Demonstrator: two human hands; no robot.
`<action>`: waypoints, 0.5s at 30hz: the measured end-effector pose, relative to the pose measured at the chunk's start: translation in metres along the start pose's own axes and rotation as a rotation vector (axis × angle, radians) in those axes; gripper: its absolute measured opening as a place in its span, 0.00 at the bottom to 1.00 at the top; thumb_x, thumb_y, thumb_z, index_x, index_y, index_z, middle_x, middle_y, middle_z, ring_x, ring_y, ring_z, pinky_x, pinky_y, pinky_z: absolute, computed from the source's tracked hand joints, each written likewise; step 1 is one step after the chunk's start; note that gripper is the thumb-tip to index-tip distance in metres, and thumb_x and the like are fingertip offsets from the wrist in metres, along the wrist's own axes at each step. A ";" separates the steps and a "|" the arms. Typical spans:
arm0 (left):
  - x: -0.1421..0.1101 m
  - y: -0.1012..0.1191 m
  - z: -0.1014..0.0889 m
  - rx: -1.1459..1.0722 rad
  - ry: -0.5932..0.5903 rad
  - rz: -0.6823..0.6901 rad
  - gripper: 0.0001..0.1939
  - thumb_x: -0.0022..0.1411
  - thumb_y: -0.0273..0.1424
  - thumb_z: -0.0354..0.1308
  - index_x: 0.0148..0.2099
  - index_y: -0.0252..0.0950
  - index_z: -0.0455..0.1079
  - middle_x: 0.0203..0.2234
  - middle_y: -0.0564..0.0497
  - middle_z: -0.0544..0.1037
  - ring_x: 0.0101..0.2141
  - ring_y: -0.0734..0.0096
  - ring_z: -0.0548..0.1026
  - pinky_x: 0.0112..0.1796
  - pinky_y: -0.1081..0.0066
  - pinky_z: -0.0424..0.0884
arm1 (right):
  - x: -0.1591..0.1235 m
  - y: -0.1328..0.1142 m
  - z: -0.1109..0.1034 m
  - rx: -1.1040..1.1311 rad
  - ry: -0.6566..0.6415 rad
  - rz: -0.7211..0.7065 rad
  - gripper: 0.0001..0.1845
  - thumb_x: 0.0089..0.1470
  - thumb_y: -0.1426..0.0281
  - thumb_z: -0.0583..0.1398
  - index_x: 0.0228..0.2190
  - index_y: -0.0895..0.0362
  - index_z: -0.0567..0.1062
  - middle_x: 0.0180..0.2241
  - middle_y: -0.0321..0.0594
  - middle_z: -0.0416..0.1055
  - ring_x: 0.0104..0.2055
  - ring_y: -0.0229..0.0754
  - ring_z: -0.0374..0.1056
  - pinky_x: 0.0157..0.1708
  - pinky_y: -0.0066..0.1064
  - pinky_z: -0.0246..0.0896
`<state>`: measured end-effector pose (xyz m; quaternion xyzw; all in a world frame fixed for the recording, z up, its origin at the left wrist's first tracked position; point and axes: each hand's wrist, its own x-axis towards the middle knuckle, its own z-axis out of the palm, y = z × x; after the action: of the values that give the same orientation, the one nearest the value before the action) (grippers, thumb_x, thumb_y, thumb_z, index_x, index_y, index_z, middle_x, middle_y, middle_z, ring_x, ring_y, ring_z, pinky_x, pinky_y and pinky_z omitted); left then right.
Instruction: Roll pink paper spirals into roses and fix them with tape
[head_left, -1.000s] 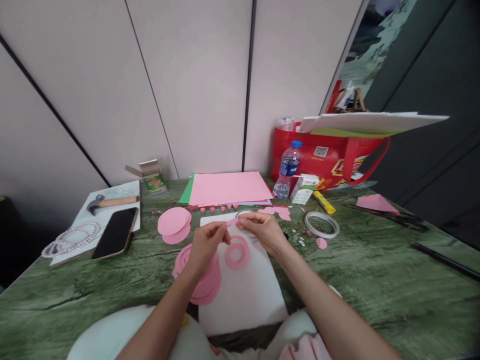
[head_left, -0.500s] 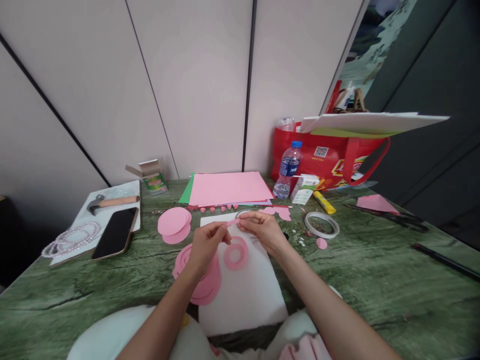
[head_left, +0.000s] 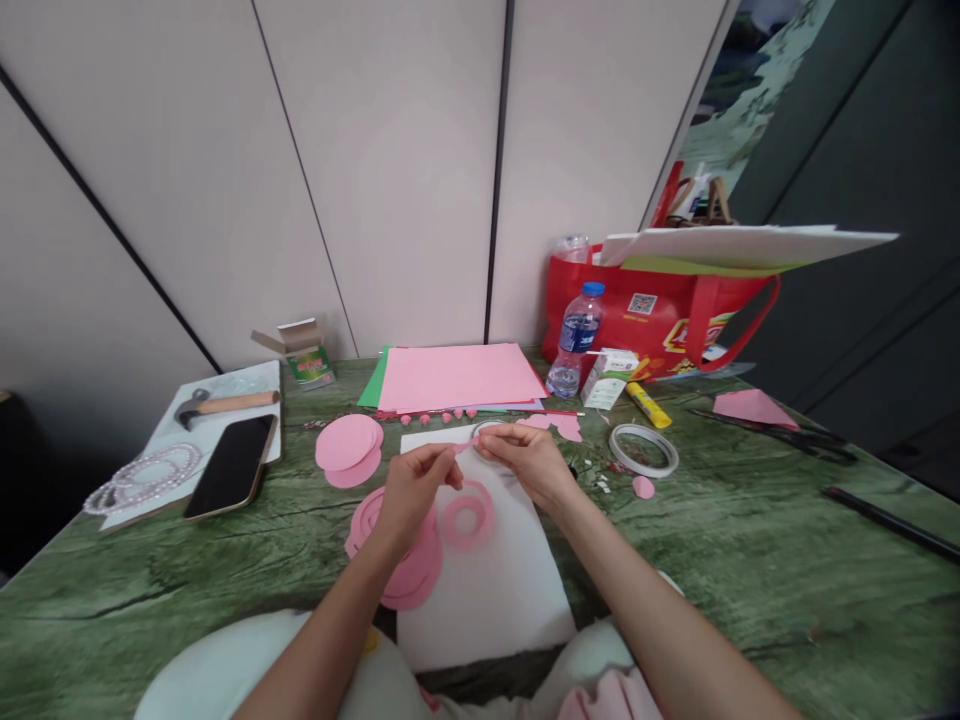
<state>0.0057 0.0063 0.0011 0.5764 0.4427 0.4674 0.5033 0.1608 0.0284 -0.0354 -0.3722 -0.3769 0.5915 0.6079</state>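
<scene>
Near, above the white sheet (head_left: 487, 620), the pink paper coil (head_left: 448, 518) seems to hang, likely light, springy, easily torn. Farther, left hand (head_left: 412, 487) and right hand (head_left: 532, 462) pinch its strip; flat fingertip holds should suit it.

Single view: head cam, worn on the person's head. Looks forward and down over the tabletop (head_left: 270, 570). Tabletop fills most of the lower half; wall panels (head_left: 390, 180) take most of the upper half, behind its far edge. Knees (head_left: 247, 665) at bottom edge, closest to lens. Left hand (head_left: 421, 480) and right hand (head_left: 526, 462) sit just below frame centre, mid-range, seen from above and behind. Red bag (head_left: 600, 310) is farther out, right of centre. Wide framing, seams lean toward the sides.
</scene>
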 end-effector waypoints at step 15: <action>0.000 0.000 0.001 -0.010 0.007 -0.001 0.13 0.51 0.35 0.55 0.19 0.33 0.68 0.14 0.53 0.68 0.19 0.76 0.66 0.28 0.72 0.67 | -0.001 -0.001 -0.001 -0.009 -0.039 0.018 0.15 0.29 0.67 0.68 0.25 0.58 0.77 0.24 0.38 0.75 0.26 0.37 0.70 0.37 0.33 0.65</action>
<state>0.0067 0.0065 0.0012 0.5720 0.4423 0.4715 0.5048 0.1626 0.0276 -0.0353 -0.3667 -0.3878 0.6026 0.5933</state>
